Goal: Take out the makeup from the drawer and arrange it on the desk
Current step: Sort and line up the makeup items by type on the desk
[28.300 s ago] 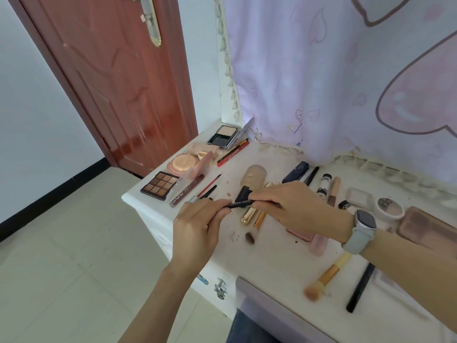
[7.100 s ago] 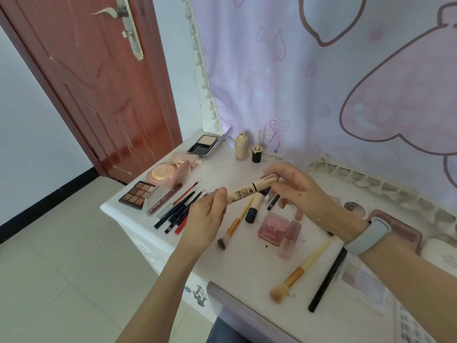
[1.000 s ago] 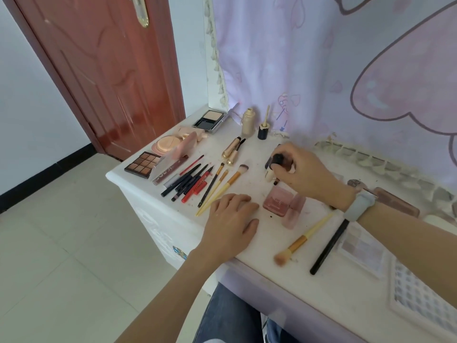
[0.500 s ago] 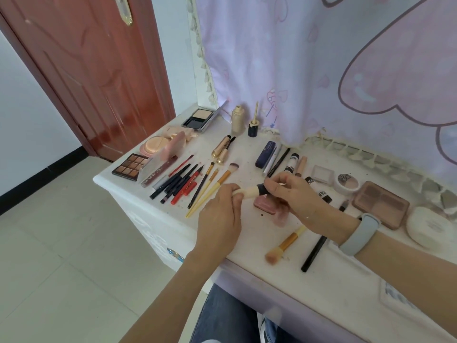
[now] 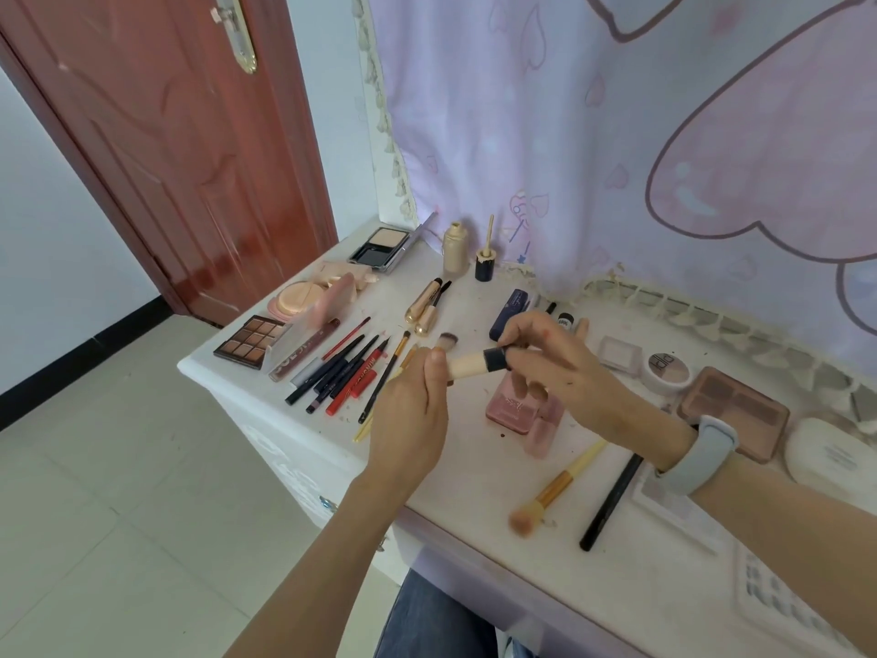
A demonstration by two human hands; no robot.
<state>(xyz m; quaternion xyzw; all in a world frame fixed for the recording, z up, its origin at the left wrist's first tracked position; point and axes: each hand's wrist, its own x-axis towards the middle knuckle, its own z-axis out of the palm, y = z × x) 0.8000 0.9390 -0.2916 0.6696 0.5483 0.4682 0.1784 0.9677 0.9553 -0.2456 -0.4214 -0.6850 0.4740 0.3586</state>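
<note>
A reddish-brown panelled wooden door (image 5: 180, 149) with a brass handle plate (image 5: 238, 35) stands shut at the left, set in a plain white wall (image 5: 52, 249) that ends in a black skirting strip (image 5: 80, 358) above a floor (image 5: 123, 505) of large pale tiles. A lilac curtain (image 5: 593, 135) printed with hearts and big pink cartoon outlines hangs behind the white bench (image 5: 474, 472), a cream tasselled fringe (image 5: 721, 315) lying along the bench's back edge, and soft even daylight fills the room

A home bedroom corner: white dressing desk (image 5: 474, 529) strewn with makeup (beside a red-brown door (image 5: 190, 135)), pink cartoon curtain (image 5: 617, 135).
</note>
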